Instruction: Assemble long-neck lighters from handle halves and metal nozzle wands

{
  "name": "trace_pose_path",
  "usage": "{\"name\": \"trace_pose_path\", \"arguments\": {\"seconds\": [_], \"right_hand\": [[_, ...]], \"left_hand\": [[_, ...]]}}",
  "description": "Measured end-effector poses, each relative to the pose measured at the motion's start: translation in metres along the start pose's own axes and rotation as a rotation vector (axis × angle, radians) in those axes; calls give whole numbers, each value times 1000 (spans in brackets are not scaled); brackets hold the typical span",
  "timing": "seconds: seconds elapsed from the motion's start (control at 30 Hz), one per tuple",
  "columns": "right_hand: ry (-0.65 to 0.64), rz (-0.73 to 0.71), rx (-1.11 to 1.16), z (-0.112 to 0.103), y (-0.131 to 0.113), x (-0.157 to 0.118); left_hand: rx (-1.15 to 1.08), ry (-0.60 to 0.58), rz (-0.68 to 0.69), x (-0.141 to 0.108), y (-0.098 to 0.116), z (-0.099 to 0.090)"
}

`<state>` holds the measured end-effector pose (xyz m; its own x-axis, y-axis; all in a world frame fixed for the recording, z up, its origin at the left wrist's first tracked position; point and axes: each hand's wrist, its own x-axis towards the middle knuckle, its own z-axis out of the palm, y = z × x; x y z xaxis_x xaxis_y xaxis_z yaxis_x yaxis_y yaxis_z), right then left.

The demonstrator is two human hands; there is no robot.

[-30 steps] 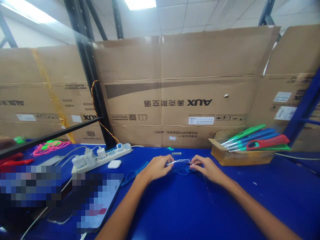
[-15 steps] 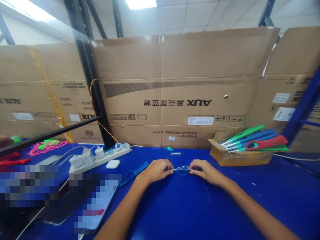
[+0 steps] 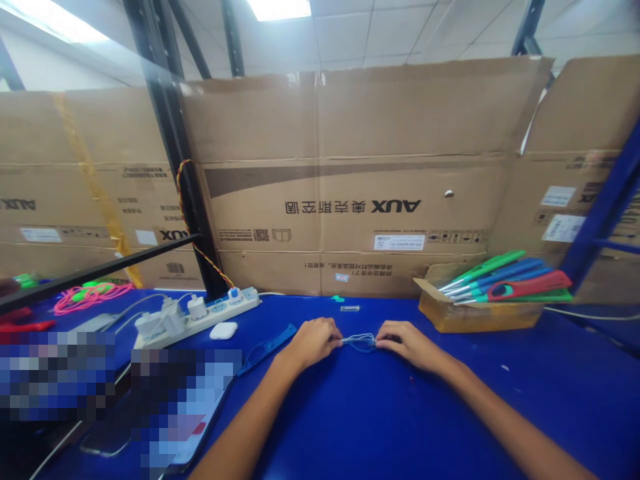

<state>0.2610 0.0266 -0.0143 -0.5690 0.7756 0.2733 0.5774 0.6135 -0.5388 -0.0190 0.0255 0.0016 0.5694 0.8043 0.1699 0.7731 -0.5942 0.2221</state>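
Between my two hands a small bundle of thin white wires [image 3: 361, 337] is stretched, just above the blue table [image 3: 345, 407]. My left hand [image 3: 320, 339] pinches its left end between thumb and fingers. At the right end, my right hand [image 3: 400, 339] grips it with thumb and fingertips. A bluish loop hangs below the wires; what it is I cannot make out. Left of my left hand lies a blue plastic piece [image 3: 270, 348] with a loop. Beyond my hands are a small clear piece [image 3: 350, 309] and a green scrap [image 3: 338, 299].
A cardboard box [image 3: 480, 317] of green, blue and red lighters stands at the back right. At the left are a power strip [image 3: 225, 308] with plugs, a white case [image 3: 223, 331], pink cord [image 3: 90, 297] and blurred-out devices. Cardboard sheets [image 3: 350, 133] form the back wall.
The view has shifted slightly. My right hand's fingers have closed in more on the wire end, while my left hand keeps its pinch.
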Motion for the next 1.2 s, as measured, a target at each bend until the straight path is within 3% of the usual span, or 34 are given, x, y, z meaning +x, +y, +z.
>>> {"name": "trace_pose_path", "arguments": {"seconds": [0.23,0.83,1.2], "right_hand": [[22,-2,16,3,2,2],[66,280,165,1,4,4],[75,351,181,5,2,8]], "left_hand": [[-50,5,-4,0,0,3],[40,-81,41,2,11,-7],[29,-80,68,3,14,-7]]}}
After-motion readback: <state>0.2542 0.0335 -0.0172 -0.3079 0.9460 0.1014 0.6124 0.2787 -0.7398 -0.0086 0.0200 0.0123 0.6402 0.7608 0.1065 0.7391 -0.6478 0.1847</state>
